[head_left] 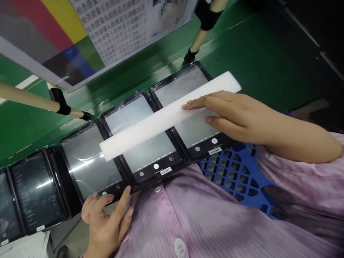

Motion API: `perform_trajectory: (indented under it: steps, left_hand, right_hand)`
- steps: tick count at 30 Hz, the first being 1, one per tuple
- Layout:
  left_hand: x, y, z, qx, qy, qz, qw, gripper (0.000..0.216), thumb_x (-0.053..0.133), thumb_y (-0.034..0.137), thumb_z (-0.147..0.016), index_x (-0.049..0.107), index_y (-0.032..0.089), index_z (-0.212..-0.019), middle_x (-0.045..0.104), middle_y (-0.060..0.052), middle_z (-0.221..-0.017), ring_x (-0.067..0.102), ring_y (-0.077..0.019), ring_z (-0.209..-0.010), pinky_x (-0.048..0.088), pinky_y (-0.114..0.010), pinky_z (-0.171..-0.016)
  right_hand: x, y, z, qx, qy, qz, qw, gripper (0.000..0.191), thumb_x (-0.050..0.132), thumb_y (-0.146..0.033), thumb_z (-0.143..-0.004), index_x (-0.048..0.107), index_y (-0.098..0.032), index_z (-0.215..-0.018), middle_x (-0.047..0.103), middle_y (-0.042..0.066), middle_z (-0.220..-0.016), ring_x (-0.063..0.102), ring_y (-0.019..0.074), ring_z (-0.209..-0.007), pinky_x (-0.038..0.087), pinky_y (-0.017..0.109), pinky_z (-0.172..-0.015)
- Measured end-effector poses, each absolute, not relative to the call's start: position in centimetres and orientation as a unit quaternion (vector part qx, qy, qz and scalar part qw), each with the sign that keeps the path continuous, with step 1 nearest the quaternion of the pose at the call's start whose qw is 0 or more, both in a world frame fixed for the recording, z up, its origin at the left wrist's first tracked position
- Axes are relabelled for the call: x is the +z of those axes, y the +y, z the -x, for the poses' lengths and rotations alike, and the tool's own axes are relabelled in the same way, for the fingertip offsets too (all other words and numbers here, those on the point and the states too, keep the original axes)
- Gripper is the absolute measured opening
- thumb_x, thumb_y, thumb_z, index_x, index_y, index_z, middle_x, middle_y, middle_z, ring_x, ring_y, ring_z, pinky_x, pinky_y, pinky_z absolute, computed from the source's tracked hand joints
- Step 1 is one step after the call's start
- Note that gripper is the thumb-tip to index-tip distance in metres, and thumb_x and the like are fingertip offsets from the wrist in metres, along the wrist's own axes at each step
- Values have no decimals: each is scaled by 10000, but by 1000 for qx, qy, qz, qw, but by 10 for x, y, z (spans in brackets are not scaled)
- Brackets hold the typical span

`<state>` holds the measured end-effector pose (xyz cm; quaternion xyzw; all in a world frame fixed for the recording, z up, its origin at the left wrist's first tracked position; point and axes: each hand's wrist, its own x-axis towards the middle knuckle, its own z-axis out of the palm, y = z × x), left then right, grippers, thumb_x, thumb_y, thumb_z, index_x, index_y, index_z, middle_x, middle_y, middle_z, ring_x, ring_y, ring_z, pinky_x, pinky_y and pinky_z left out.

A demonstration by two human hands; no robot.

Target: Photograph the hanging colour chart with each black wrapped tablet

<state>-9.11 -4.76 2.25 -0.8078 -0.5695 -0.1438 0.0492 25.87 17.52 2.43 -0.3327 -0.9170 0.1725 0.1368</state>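
Observation:
A long white foam strip [150,125] lies slantwise over two tablets, hiding part of their screens. My right hand [228,111] holds the strip near its right end, fingers along the top and thumb at its lower side. Beneath it are the middle tablet [142,150] and the right tablet [193,134], both lit with a camera screen. My left hand [106,218] is open, its fingers apart at the lower edge of another lit tablet [91,161]. One finger touches near the corner between that tablet and the middle one.
Darker tablets [33,190] continue the row at the left. Behind the row stands a color chart board [75,43] on tan pipe legs [199,41]. A blue plastic grid [233,175] shows below the right tablet. A white box [29,247] sits at the lower left.

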Motion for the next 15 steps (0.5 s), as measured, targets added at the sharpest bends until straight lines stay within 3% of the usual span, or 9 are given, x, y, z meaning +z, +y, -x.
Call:
perform_trajectory:
  steps: [5,10,15]
  left_hand:
    - [26,-39,92,-137,-521,841,58,533,675,268,-881,572,267,-1403,428,-53,-972,457,-156,-767,392,-398,-867]
    - [27,-35,94,-123,-512,849,48,610,708,286,-848,544,250,-1435,438,-40,-959,447,-123,-699,405,-375,-831]
    - [31,-37,75,-140,-555,819,41,588,635,277,-904,493,286,-1474,448,-63,-978,479,-195,-842,383,-417,-894]
  right_hand:
    - [28,185,-268,238,-906,331,117,388,302,-216,-986,523,-182,-1303,619,41,-1287,609,185,-1149,511,359,-951]
    - [32,195,-268,225,-921,301,106,406,303,-220,-981,552,-166,-1297,645,46,-1236,643,188,-1075,538,351,-869]
    - [32,204,-267,167,-939,278,115,414,320,-203,-994,630,-177,-1265,677,38,-1174,664,156,-1004,551,320,-812]
